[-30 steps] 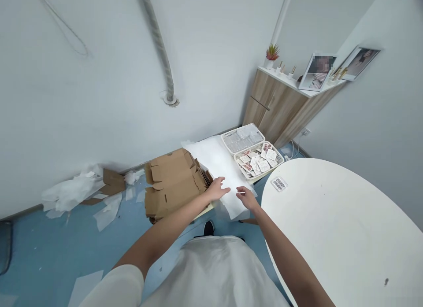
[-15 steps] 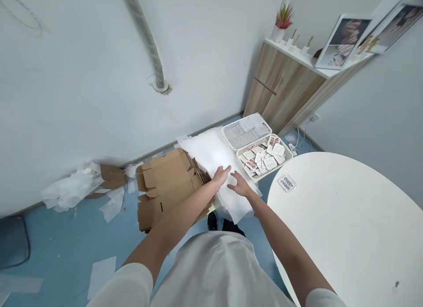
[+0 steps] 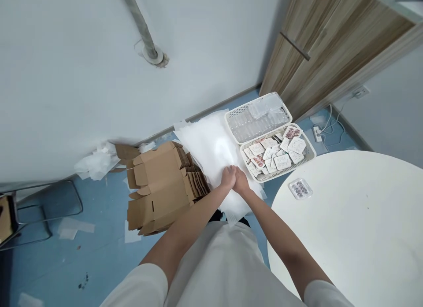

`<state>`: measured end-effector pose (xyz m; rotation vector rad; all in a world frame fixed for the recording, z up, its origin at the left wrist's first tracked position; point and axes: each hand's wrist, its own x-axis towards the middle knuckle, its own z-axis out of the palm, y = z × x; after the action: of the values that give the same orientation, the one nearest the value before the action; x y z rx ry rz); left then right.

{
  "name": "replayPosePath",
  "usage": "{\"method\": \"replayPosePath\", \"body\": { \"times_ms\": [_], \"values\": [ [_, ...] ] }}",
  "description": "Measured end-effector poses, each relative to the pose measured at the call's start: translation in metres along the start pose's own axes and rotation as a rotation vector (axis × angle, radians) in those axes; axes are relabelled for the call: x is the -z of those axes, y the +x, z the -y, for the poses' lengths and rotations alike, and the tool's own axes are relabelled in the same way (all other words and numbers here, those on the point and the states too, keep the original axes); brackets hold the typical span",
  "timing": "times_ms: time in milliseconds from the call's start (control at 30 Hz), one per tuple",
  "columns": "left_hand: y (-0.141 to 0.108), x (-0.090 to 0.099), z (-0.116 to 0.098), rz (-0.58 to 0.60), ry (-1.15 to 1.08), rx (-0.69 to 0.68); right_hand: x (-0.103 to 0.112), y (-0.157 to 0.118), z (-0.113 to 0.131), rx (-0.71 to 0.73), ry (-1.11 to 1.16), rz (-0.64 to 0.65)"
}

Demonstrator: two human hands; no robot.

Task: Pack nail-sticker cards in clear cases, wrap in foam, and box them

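Observation:
My left hand (image 3: 228,177) and my right hand (image 3: 241,181) are together above a pile of white sheets (image 3: 208,139), fingers curled and touching. Whether anything lies between them is hidden. Left of the sheets lies a stack of flattened brown cardboard boxes (image 3: 165,183). Beyond my hands, one white basket (image 3: 233,111) holds clear plastic cases (image 3: 261,122), and another basket (image 3: 312,153) holds printed white cards (image 3: 283,162). A small clear case with dark pieces (image 3: 300,189) sits on the round white table (image 3: 350,236).
A wooden cabinet (image 3: 317,42) stands behind the baskets. Cables and a power strip (image 3: 317,134) lie on the floor beside it. At the left are crumpled white wrapping (image 3: 97,162) and a metal-framed chair (image 3: 42,210).
My hands were apart with fingers spread; now they have come together with fingers closed. The camera view has shifted, bringing the baskets nearer and more of the chair into view.

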<state>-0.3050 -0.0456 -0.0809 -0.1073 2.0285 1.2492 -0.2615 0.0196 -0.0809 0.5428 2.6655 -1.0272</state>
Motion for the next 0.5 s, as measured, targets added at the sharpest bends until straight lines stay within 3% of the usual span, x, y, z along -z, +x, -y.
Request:
{"method": "replayPosePath", "body": {
  "times_ms": [267, 400, 500],
  "values": [
    [0.006, 0.005, -0.004, -0.179, -0.11, 0.122, 0.005, -0.01, 0.009, 0.158, 0.081, 0.04],
    [0.005, 0.01, -0.007, -0.226, -0.174, 0.149, 0.009, -0.016, 0.006, 0.224, 0.17, -0.016],
    [0.001, 0.013, -0.011, -0.279, -0.146, 0.184, 0.012, -0.016, 0.007, 0.195, 0.274, -0.131]
  ]
}}
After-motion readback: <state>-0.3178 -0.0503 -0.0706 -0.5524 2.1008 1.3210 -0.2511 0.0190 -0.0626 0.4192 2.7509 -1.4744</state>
